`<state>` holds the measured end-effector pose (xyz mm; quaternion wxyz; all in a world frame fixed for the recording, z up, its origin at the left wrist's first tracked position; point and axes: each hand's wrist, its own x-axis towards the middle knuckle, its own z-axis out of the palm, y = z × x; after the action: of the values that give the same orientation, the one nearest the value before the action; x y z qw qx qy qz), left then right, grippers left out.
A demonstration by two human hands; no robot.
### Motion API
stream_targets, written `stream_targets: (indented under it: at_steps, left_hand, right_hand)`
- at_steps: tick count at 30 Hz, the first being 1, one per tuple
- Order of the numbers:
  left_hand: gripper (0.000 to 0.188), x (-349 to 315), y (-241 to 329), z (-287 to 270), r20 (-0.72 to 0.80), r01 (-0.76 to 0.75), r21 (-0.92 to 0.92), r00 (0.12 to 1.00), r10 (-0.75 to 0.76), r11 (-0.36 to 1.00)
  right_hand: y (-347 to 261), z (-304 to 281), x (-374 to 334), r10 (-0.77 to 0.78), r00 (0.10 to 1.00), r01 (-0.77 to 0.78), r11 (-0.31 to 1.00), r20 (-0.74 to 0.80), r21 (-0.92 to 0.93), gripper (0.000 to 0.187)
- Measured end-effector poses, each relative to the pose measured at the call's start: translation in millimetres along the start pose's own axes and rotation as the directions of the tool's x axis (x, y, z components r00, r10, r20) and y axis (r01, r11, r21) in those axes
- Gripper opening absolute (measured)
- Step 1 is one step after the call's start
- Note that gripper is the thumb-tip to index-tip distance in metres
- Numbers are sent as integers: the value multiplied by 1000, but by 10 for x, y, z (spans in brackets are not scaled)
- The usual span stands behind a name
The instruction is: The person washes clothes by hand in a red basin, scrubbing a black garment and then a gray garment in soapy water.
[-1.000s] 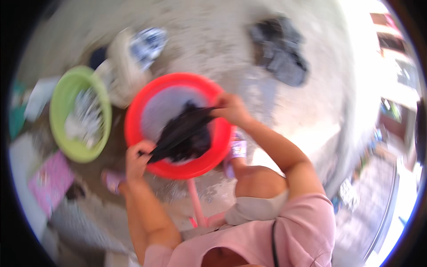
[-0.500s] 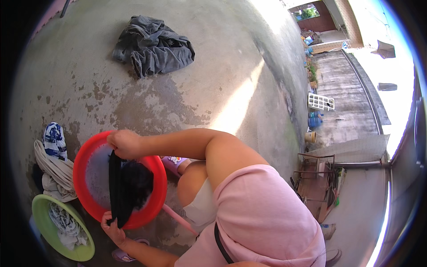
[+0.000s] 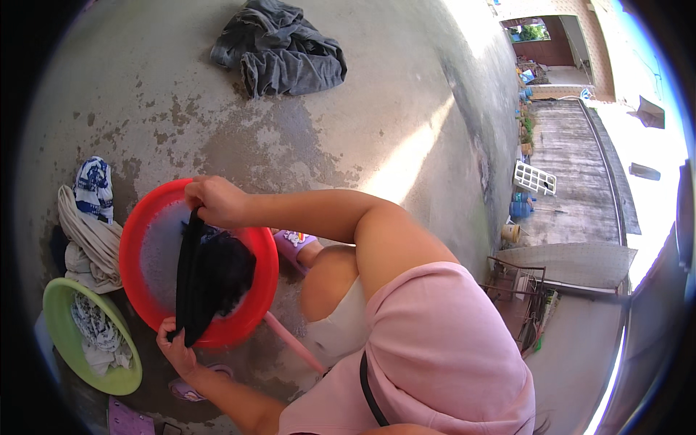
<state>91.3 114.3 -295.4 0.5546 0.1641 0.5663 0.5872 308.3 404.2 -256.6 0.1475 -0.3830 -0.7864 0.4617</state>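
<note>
A black garment [image 3: 217, 272] is stretched between my two hands over a red basin [image 3: 268, 290] of sudsy water. My right hand [image 3: 217, 201] grips one end of its band at the basin's far rim. At the near rim, my left hand [image 3: 176, 348] pinches the other end, fingers closed on the cloth. The garment's lower part bunches down into the basin, partly in the water.
A green basin [image 3: 54, 326] with patterned cloth stands left, beside a heap of pale clothes [image 3: 90, 235]. Grey clothing [image 3: 286, 54] lies on the wet-patched concrete ahead. My feet wear purple slippers [image 3: 293, 246]. A pink bar [image 3: 293, 342] runs from the red basin toward me.
The view has shifted, so the basins and clothes appear higher. Both hands keep their hold on the black garment, which shows a broader fold between them.
</note>
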Motion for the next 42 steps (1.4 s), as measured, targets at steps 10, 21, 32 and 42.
stream_targets:
  at_steps: [10, 21, 32, 42]
  left_hand:
    - [12, 40, 189, -6, 46, 75, -194, 997, -67, 978]
    - [25, 469, -766, 399, -579, -47, -529, 750, -320, 847]
    - [31, 915, -1302, 606, -873, 212, 65, 486, -47, 975]
    - [43, 948, -630, 792, -247, -73, -894, 904, -349, 442]
  right_hand:
    - [-22, -250, 147, -29, 800, -319, 825, 600, 466, 17]
    - [418, 1006, 453, 65, 975, -92, 988, 212, 123, 39]
    - [1444, 1880, 497, -95, 922, 162, 975, 376, -153, 35]
    - [-172, 1533, -195, -377, 846, 327, 925, 378, 191, 16]
